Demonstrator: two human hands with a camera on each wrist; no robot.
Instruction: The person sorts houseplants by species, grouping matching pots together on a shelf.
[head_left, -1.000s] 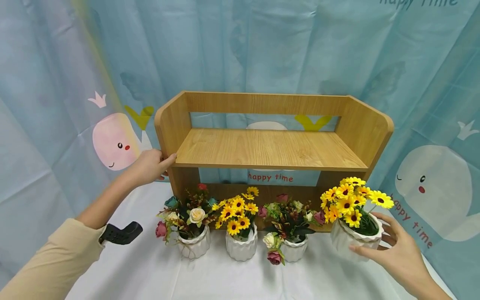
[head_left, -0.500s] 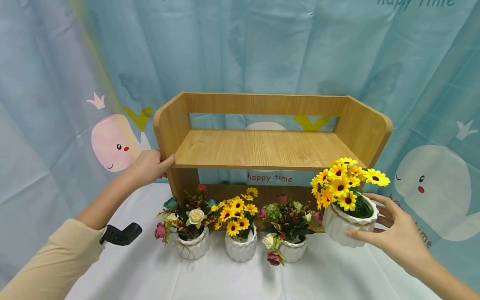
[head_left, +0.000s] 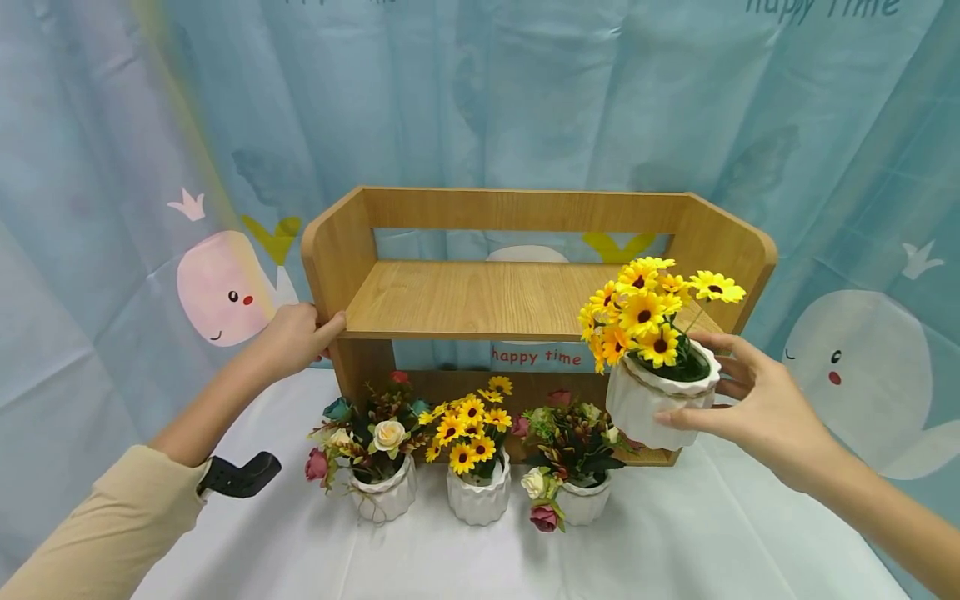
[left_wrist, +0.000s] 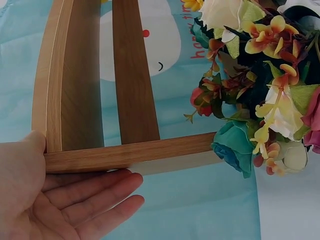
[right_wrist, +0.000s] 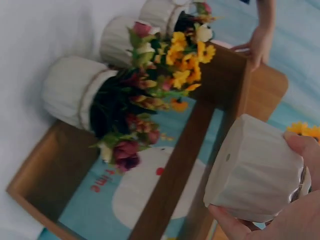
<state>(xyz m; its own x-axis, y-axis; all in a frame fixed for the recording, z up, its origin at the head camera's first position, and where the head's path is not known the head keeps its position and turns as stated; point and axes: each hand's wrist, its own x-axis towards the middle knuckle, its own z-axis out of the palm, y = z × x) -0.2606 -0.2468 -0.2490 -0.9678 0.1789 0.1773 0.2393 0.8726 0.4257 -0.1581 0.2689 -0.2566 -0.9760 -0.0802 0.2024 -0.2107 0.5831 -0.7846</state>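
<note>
My right hand (head_left: 723,396) grips a white ribbed pot of yellow sunflowers (head_left: 645,404) and holds it in the air in front of the right end of the wooden shelf (head_left: 480,296), about level with the shelf board. In the right wrist view the pot (right_wrist: 255,170) sits between my thumb and fingers (right_wrist: 305,147). My left hand (head_left: 303,333) rests on the shelf's left side panel, fingers straight along the wood (left_wrist: 125,155), thumb at the front edge.
Three white pots stand in a row on the white tablecloth before the shelf: mixed roses (head_left: 382,492), sunflowers (head_left: 476,496), mixed roses (head_left: 581,500). A blue whale-print curtain (head_left: 847,367) hangs behind. The shelf board is bare.
My right hand has lifted the sunflower pot off the table, up and to the left, to shelf-board height. The left hand has stayed on the side panel.
</note>
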